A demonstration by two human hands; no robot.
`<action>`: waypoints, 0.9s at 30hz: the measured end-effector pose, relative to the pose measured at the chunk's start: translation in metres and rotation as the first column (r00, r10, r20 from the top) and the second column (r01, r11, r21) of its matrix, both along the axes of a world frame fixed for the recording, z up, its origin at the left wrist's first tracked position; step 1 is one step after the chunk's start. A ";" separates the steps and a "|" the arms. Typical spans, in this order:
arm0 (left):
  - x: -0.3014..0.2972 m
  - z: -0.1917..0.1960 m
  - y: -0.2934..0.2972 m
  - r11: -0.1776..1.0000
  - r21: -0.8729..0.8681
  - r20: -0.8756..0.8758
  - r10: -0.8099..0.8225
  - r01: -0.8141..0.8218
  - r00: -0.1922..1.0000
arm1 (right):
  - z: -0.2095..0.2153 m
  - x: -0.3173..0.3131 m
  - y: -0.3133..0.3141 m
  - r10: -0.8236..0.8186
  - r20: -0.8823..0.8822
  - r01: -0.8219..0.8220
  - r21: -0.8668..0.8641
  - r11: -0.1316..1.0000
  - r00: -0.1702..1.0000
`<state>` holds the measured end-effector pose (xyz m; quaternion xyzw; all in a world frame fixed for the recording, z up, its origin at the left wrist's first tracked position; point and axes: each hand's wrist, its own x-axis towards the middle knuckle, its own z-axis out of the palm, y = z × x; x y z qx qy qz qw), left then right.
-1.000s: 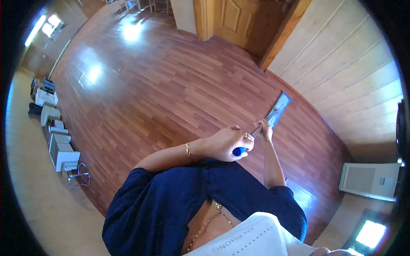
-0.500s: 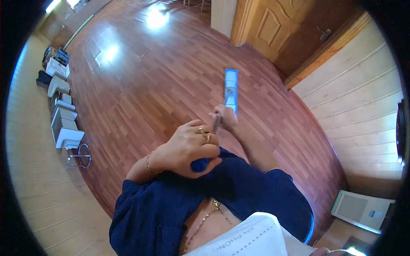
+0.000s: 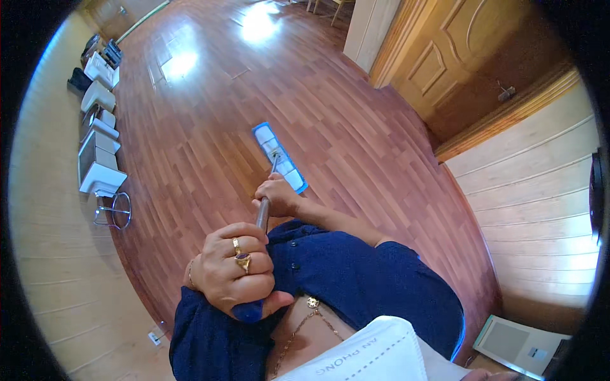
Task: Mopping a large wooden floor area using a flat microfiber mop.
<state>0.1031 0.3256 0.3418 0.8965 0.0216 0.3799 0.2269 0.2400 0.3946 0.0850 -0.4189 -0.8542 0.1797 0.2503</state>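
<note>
I hold a flat mop by its pole (image 3: 262, 214). My left hand (image 3: 234, 270), with rings on two fingers, is closed around the blue grip at the pole's top end, close to my chest. Lower down the pole, my right hand (image 3: 277, 195) grips the shaft. The blue and white flat mop head (image 3: 278, 157) lies on the reddish wooden floor (image 3: 203, 127) just beyond my right hand. I wear a dark blue shirt.
A row of white and grey boxes (image 3: 97, 136) and a metal stand (image 3: 114, 211) line the left wall. A wooden door (image 3: 464, 70) stands at the upper right, beside a pale plank wall (image 3: 540, 197). A white unit (image 3: 518, 343) sits at the lower right.
The mop head has swung from the right to straight ahead and nearer to me. My left hand on the pole's top came closer to my chest, and the view turned toward the door.
</note>
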 end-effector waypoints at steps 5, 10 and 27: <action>0.007 -0.015 0.016 0.998 -0.023 0.011 -0.054 0.054 0.998 | -0.014 0.026 0.010 -0.164 -0.002 0.164 0.017 0.986 0.987; 0.035 -0.060 0.046 0.997 -0.039 -0.017 -0.065 0.064 0.998 | -0.051 0.094 0.033 -0.309 -0.070 0.315 0.101 0.944 0.949; 0.128 -0.193 0.118 0.815 -0.484 -0.242 -0.475 0.319 0.846 | -0.188 0.287 -0.046 -0.812 -0.471 0.632 -0.523 0.572 0.345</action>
